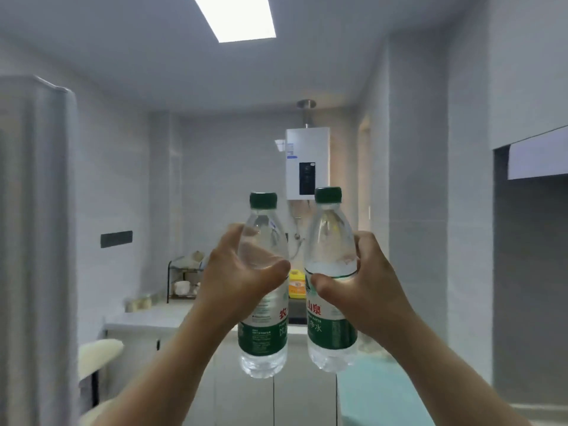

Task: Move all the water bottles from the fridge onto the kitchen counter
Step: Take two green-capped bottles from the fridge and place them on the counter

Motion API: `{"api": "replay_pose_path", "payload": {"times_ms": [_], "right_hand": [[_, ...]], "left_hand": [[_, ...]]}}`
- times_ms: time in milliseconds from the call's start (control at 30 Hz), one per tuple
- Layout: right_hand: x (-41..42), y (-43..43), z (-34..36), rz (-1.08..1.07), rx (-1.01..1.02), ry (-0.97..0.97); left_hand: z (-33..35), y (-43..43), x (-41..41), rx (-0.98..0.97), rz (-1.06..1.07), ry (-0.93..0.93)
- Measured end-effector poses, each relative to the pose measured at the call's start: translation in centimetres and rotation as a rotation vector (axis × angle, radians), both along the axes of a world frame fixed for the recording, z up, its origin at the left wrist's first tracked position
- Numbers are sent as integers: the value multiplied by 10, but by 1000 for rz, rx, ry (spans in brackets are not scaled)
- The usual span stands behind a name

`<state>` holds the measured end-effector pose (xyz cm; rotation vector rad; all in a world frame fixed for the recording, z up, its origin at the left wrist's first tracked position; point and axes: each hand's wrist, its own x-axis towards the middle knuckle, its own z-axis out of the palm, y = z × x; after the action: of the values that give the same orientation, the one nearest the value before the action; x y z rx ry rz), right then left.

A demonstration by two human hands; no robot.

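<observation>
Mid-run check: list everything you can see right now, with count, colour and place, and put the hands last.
water bottles: 2, clear with green caps and green labels, held upright side by side in mid-air; left bottle, right bottle
counter: 1, pale grey, ahead beyond the bottles
dish rack: 1, dark frame, at the back of the counter
yellow container: 1, on the counter, seen between the bottles
water heater: 1, white, on the far wall
ceiling light: 1, white, overhead
stool: 1, cream seat, lower left
left hand: gripping the left bottle
right hand: gripping the right bottle
</observation>
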<state>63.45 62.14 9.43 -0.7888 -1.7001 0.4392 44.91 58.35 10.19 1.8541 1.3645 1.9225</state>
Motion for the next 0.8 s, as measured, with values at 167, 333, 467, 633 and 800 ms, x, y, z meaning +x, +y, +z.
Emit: {"api": "replay_pose_path", "payload": {"times_ms": [167,333,467,633,800], "right_hand": [[28,54,-20,-131,-15,-39],[37,131,-39,-273,-36,-52],[26,198,-44,-332,-83,-55],[28,255,-59,-380,-149,-36],[42,318,-78,-409,-214,-26]], "left_hand": [[-23,81,22,-54,-121,15],[-41,175,27,-73,-224,4],[-48,254,18,-108,-296,3],[-62,324,17,-164,-318,-12],[-85,393,30,-226,-343,-20]]}}
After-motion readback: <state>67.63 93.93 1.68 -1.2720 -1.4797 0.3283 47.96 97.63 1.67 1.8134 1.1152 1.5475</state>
